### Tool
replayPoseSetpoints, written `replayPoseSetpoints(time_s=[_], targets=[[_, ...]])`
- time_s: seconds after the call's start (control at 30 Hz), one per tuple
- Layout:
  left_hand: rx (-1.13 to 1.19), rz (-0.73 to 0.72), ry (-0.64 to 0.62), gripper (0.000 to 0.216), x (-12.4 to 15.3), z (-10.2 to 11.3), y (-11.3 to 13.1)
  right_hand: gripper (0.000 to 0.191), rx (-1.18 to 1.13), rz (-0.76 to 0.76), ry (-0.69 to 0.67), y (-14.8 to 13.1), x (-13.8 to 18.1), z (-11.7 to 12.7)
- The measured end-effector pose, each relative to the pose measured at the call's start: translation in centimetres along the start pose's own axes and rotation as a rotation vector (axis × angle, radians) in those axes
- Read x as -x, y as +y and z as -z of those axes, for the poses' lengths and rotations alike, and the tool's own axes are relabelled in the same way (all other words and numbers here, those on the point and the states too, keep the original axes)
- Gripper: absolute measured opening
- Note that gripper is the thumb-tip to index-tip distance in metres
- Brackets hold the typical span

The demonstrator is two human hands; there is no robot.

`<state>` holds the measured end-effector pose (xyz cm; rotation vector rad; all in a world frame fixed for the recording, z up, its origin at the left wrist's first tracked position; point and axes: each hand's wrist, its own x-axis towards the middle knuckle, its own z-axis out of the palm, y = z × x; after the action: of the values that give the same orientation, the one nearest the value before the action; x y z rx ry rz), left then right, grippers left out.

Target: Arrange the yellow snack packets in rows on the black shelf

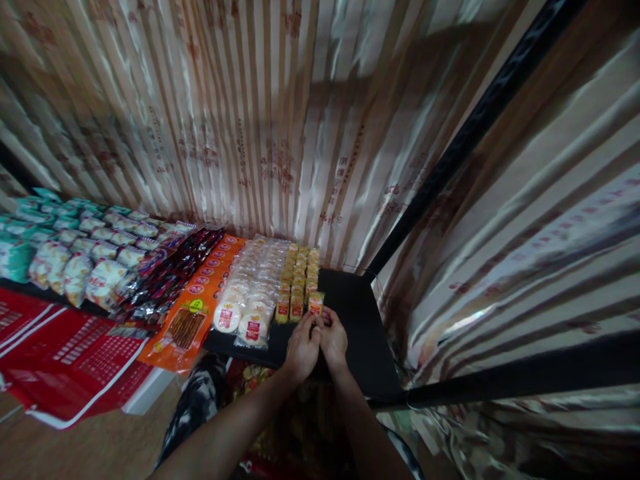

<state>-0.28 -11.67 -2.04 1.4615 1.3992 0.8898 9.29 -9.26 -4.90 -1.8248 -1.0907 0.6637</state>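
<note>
While in fingers (329, 316), packet (315, 302) contents unclear

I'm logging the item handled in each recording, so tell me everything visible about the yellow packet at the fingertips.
The packet is small and yellow, with a red-and-white label on its front; the wrapper looks like shiny plastic. It appears roughly upright, at the near end of the rightmost row of similar yellow packets on the black shelf. Fingertips of the left hand and right hand meet at its lower edge, hiding that part; whether they grip it is unclear. The print is too small to read.
</note>
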Motion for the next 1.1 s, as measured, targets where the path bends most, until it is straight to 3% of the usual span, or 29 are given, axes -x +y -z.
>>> replayPoseSetpoints(time_s=[0.57,0.7,0.87,1.0,1.1], targets=[[0.020,-0.002,0.003,0.039,-0.9,0.1,-0.9,0.044,0.146,0.158,0.008,0.3,-0.8,-1.2],[0.030,-0.011,0.011,0.040,-1.1,-0.1,-1.2,0.046,0.084,0.231,0.043,1.0,-1.0,-1.6],[0.046,-0.013,0.018,0.039,-1.4,-0.2,-1.6,0.051,0.012,0.207,-0.029,1.6,-1.2,-2.1],[0.020,-0.054,0.042,0.037,-0.7,-0.1,-1.6,0.058,-0.016,0.198,-0.036,1.3,-0.7,-1.7],[-0.020,-0.137,0.094,0.033,1.1,0.3,-1.8,0.057,0.012,0.184,0.049,0.9,0.5,-1.3]])
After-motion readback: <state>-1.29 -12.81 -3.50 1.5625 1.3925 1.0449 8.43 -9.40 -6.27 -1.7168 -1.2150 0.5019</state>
